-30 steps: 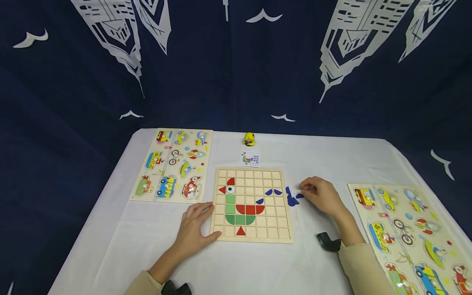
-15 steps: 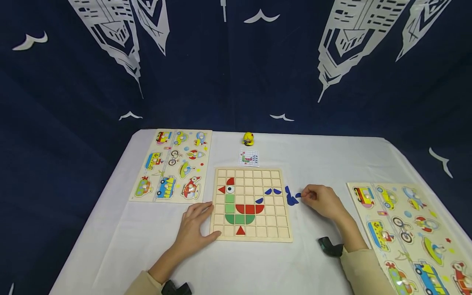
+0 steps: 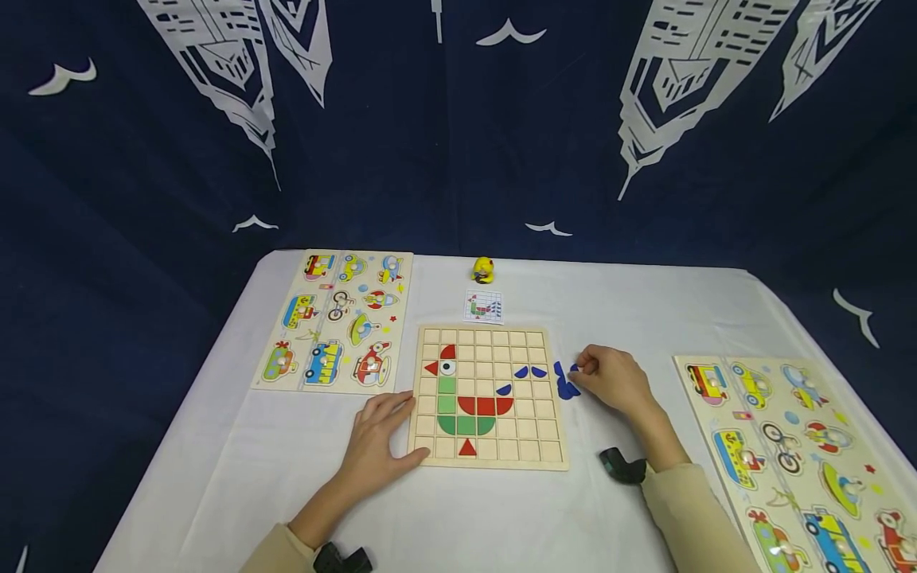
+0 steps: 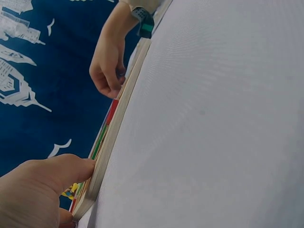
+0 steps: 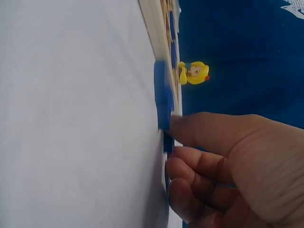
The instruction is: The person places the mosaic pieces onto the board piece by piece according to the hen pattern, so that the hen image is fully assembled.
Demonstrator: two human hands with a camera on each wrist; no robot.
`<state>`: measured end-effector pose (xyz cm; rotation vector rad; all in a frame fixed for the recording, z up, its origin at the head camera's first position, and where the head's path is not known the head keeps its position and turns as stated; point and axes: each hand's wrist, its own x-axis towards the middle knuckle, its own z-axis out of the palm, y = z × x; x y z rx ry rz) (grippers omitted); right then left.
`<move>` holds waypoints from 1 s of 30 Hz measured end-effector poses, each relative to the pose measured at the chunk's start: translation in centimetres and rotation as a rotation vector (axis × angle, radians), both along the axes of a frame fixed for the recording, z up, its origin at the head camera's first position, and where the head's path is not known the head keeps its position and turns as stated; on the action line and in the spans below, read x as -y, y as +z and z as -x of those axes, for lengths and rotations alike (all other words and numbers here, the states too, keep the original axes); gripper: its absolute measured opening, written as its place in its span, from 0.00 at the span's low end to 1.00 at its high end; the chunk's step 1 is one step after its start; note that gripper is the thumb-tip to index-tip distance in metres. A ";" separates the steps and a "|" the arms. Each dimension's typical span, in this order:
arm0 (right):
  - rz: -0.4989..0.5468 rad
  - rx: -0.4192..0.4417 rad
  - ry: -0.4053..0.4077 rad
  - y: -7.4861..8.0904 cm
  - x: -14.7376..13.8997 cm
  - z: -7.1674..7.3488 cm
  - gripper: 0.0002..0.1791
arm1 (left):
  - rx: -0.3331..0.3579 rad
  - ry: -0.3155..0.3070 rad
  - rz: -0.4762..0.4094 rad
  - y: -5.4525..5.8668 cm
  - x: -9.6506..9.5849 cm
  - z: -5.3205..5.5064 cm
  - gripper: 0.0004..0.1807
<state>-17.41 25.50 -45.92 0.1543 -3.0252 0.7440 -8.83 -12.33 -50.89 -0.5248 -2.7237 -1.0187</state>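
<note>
A square wooden grid board (image 3: 526, 430) lies flat, with red, green and blue pieces forming a bird in its cells. My left hand (image 3: 378, 442) rests at the board's lower left corner, fingers spread along the left edge and thumb (image 4: 78, 171) on the front rim. Just past the right edge lies a small cluster of blue pieces (image 3: 563, 388), partly overlapping. There my right hand (image 3: 616, 382) pinches a dark blue piece (image 5: 168, 142) between thumb and fingertips, close beside the cluster. Two blue pieces (image 3: 530, 372) sit in cells at the board's upper right.
Behind the board are a small printed pattern card (image 3: 483, 306) and a yellow toy figure (image 3: 483, 270). A vehicle picture puzzle board (image 3: 294, 362) lies at the back left, and a similar puzzle board (image 3: 788, 422) at the right. A patterned navy cloth (image 3: 444, 143) hangs behind the white table.
My right hand has shifted left toward the cluster, and the outlying blue piece has moved left with its fingertips. The left hand and board have stayed put.
</note>
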 end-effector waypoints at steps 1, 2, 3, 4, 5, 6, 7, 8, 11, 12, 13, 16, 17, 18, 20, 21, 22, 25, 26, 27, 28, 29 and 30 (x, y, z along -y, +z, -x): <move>-0.011 0.002 -0.007 0.0 0.1 0.1 0.09 | 0.002 0.000 0.001 0.0 0.0 0.0 0.41; -0.018 0.004 -0.011 -0.1 0.1 0.2 0.08 | 0.004 0.001 0.002 0.0 0.0 0.0 0.41; -0.022 0.004 -0.015 0.0 0.2 0.2 0.08 | 0.006 0.001 0.004 0.0 0.0 0.0 0.41; -0.022 0.003 -0.018 0.0 0.2 0.3 0.08 | 0.008 0.001 0.005 0.0 0.0 0.0 0.41; -0.019 0.000 -0.025 -0.1 0.2 0.3 0.07 | 0.011 0.001 0.006 0.0 0.0 0.0 0.41; -0.014 -0.007 -0.028 0.0 0.2 0.3 0.06 | 0.012 0.000 0.008 0.0 0.0 0.0 0.41; -0.005 -0.016 -0.028 0.0 0.3 0.3 0.06 | 0.011 0.001 0.011 0.0 0.0 0.0 0.41; 0.010 -0.026 -0.021 0.0 0.4 0.3 0.06 | 0.013 0.001 0.010 0.1 0.0 0.0 0.41; 0.052 -0.072 0.045 0.2 1.1 0.1 0.06 | 0.015 0.002 0.010 0.1 0.0 0.0 0.41; 0.066 -0.084 0.086 0.3 1.4 0.0 0.06 | 0.014 0.004 0.012 0.1 0.0 0.0 0.41; 0.081 -0.092 0.133 0.4 1.8 -0.2 0.06 | 0.014 0.004 0.010 0.1 0.0 0.0 0.41; 0.109 -0.100 0.286 0.6 3.0 -0.5 0.07 | 0.016 0.003 0.008 0.0 0.0 0.0 0.41; 0.116 -0.099 0.331 0.7 3.4 -0.5 0.08 | 0.016 0.004 0.008 0.0 0.0 0.0 0.41; 0.120 -0.092 0.369 0.7 3.8 -0.6 0.08 | 0.015 0.004 0.009 -0.1 0.0 0.0 0.41; 0.113 -0.080 0.424 0.6 4.4 -0.6 0.08 | 0.017 0.003 0.007 -0.1 0.0 0.1 0.41; 0.104 -0.071 0.443 0.5 4.6 -0.6 0.08 | 0.017 0.003 0.006 -0.1 -0.1 0.1 0.41; 0.093 -0.062 0.456 0.5 4.8 -0.5 0.08 | 0.019 0.003 0.006 0.0 -0.1 0.1 0.41; 0.060 -0.040 0.481 0.5 5.2 -0.4 0.09 | 0.023 0.006 0.008 0.0 -0.1 0.1 0.41; 0.055 -0.036 0.486 0.5 5.3 -0.4 0.09 | 0.025 0.007 0.008 0.0 -0.1 0.0 0.41; 0.056 -0.033 0.487 0.5 5.2 -0.4 0.09 | 0.027 0.008 0.007 0.0 -0.1 0.0 0.41; 0.063 -0.033 0.482 0.6 5.1 -0.4 0.10 | 0.029 0.009 0.007 0.1 -0.1 0.0 0.41; 0.074 -0.035 0.475 0.6 4.9 -0.5 0.10 | 0.029 0.009 0.005 0.1 -0.1 0.0 0.41; 0.088 -0.040 0.464 0.7 4.6 -0.5 0.10 | 0.030 0.009 0.003 0.1 -0.1 0.0 0.41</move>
